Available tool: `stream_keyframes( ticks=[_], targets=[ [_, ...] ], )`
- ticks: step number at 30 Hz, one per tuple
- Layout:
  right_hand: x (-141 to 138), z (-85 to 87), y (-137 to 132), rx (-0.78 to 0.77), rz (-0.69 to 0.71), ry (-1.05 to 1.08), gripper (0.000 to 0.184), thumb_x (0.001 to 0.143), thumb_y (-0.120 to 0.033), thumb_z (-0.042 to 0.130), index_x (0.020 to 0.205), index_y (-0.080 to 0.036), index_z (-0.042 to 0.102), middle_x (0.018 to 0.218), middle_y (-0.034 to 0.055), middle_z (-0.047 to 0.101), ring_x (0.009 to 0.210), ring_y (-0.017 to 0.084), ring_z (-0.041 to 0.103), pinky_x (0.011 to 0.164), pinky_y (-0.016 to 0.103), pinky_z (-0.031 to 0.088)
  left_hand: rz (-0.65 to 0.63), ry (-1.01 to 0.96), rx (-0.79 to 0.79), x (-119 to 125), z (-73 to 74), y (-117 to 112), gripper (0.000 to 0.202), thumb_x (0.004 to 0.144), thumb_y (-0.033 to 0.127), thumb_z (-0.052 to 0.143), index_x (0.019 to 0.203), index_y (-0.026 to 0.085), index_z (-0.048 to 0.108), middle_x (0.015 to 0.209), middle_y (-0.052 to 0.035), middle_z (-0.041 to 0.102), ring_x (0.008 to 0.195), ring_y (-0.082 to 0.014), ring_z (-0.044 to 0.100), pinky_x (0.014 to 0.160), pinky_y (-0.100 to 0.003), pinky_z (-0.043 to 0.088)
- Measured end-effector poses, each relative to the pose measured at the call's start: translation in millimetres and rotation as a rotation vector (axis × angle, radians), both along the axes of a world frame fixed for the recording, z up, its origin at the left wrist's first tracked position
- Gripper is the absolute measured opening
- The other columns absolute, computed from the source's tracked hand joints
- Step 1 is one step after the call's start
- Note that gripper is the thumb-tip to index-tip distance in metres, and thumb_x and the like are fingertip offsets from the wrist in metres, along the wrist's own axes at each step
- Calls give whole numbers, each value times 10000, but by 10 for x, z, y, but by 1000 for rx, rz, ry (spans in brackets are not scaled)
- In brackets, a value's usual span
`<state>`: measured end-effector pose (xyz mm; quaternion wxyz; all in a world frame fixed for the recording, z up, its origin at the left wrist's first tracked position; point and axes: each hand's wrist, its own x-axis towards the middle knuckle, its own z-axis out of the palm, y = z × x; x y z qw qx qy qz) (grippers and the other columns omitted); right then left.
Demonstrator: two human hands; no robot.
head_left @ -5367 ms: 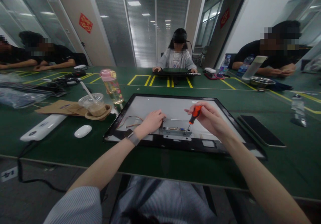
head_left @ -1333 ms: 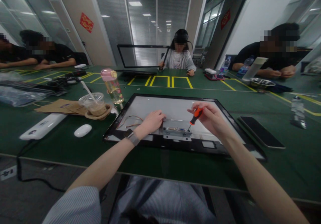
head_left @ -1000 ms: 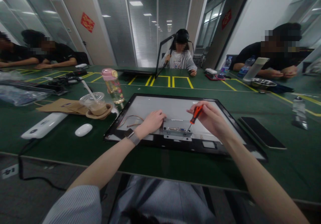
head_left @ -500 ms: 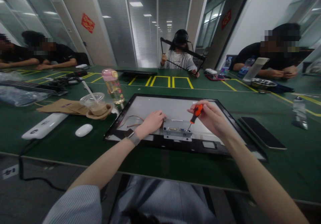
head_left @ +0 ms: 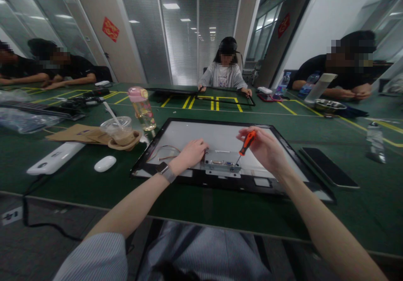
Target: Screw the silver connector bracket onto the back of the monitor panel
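Note:
My right hand (head_left: 262, 144) pinches a screwdriver (head_left: 247, 143) with an orange and black handle; some fingers are raised. Its shaft slants down to the right end of a metal bracket box (head_left: 220, 167) that carries video ports. The tip meets the face beside the ports, but I cannot make out the screw. My left hand (head_left: 193, 152), with a watch on the wrist, is curled against the box's left edge, its fingertips partly hidden. The box sits on the near side of a black-framed display panel (head_left: 176, 134) lying flat, with thin wires at the left.
Left of the panel are a bottle (head_left: 141, 109), an iced drink cup (head_left: 118, 130), a white oval case (head_left: 105, 163) and a white power strip (head_left: 56, 158). A phone (head_left: 329, 167) lies to the right. Across the table, a person (head_left: 225, 69) holds a black frame (head_left: 226, 98).
The screwdriver handle and my right hand have shifted slightly to the right. My left hand stays put. The person opposite has lowered the black frame to the table.

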<state>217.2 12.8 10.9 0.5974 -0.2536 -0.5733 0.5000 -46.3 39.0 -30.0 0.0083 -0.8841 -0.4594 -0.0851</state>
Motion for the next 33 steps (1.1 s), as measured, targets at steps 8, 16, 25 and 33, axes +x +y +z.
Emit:
stream_keyframes(
  ticks=[8, 16, 25, 33],
  targets=[
    [23, 9, -42, 34, 7, -19, 95, 789, -364, 828, 832, -344, 746, 913, -25, 712, 921, 199, 675, 1016, 469, 509, -1, -12, 5, 1, -20, 11, 295, 994, 122, 422, 1154, 162, 666, 1103, -98, 636, 1013, -233, 622, 914, -373, 499],
    [-29, 23, -18, 42, -50, -1, 175, 884, -456, 695, 913, -302, 772, 1042, 33, 752, 1007, 248, 690, 1059, 509, 473, 7, 3, -4, 7, 15, -1, 306, 993, 120, 417, 1178, 154, 659, 1125, -103, 633, 1026, -235, 626, 919, -371, 501],
    [-23, -18, -62, 115, -126, -160, 149, 811, -361, 795, 947, -317, 753, 850, -6, 709, 807, 195, 650, 756, 368, 543, 4, -9, -2, 7, 2, -2, 304, 994, 127, 416, 1168, 159, 664, 1127, -103, 634, 1014, -232, 622, 920, -373, 499],
    [-74, -6, -57, 105, -100, -94, 195, 930, -426, 612, 982, -290, 741, 1040, 46, 752, 1022, 261, 697, 1019, 505, 491, 4, -14, -10, 7, 11, -6, 299, 995, 129, 418, 1175, 152, 656, 1136, -106, 628, 1023, -229, 618, 924, -371, 497]
  ],
)
